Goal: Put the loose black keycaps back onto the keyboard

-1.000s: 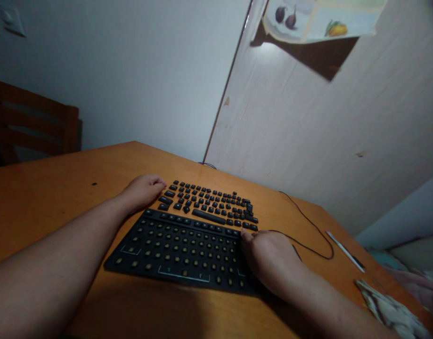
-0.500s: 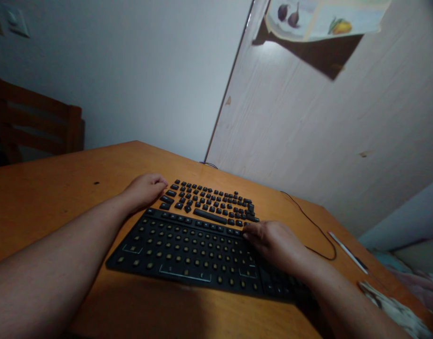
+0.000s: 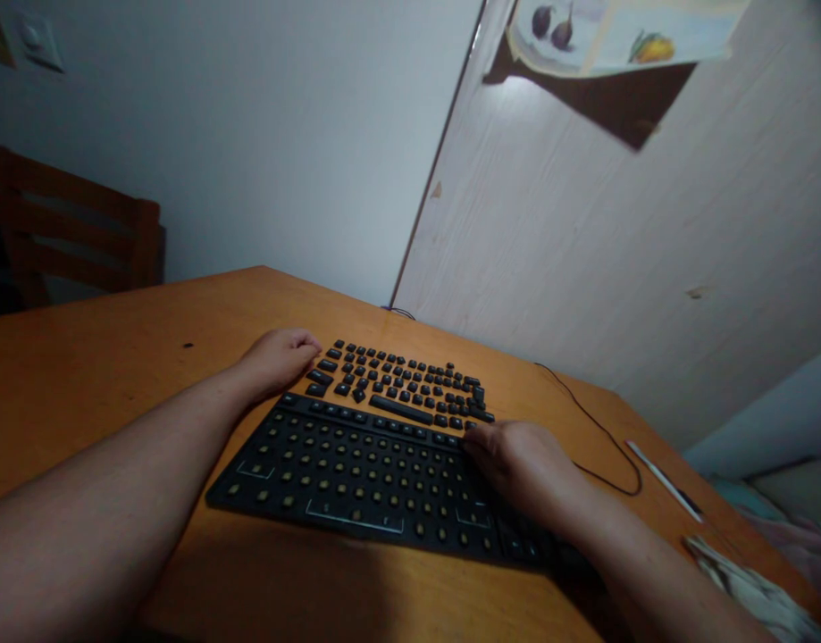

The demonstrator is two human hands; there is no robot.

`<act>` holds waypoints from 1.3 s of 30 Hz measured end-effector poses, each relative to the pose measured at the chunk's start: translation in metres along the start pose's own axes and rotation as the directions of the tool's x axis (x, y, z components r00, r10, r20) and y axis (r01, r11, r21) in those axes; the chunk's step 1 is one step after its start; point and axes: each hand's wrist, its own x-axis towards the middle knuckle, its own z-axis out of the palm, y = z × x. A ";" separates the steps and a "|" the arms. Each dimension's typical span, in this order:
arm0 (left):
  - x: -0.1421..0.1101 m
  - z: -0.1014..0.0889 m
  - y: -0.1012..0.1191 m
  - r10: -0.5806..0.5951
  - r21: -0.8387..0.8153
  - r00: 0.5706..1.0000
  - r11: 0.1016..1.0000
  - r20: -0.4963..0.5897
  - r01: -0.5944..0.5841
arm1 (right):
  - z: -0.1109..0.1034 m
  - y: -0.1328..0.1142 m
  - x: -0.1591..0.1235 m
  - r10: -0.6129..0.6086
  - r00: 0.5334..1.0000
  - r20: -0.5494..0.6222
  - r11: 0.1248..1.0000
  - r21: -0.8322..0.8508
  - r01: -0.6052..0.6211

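Note:
A black keyboard point(image 3: 356, 469) lies on the table with its main key block bare, small mounts showing where keycaps were. Its top row of keys is still fitted. Behind it, loose black keycaps point(image 3: 383, 366) are laid out in rows, including a long space bar point(image 3: 400, 409). My left hand point(image 3: 282, 357) rests on the table by the left end of these rows, its fingers curled in and holding nothing visible. Over the keyboard's upper right part is my right hand point(image 3: 517, 455), fingers pressed together at the top row's end; whatever is between the fingertips is hidden.
The wooden table point(image 3: 135, 321) meets a wall and a pale panel. A cable point(image 3: 604, 433) curves across the right side, near a thin white stick point(image 3: 663, 480) and a crumpled cloth point(image 3: 751, 589). A chair point(image 3: 75, 223) stands at the far left.
The whole view has shifted slightly to the right. Both hands keep nearly the same place against the keyboard and the keycaps.

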 end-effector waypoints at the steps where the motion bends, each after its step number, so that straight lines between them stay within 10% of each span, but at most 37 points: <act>1: 0.000 0.000 0.000 0.000 -0.002 1.000 1.000 -0.001 0.000 | 0.001 -0.001 0.000 0.011 1.000 0.001 1.000 -0.004 -0.011; 17: 0.002 0.001 -0.004 -0.004 -0.020 1.000 1.000 0.000 0.004 | 0.004 -0.013 0.000 0.033 0.999 -0.032 0.990 -0.139 -0.037; 39: 0.001 0.000 -0.002 0.004 -0.016 1.000 1.000 0.015 -0.004 | -0.004 -0.055 -0.006 0.126 0.962 0.243 0.939 -0.343 -0.037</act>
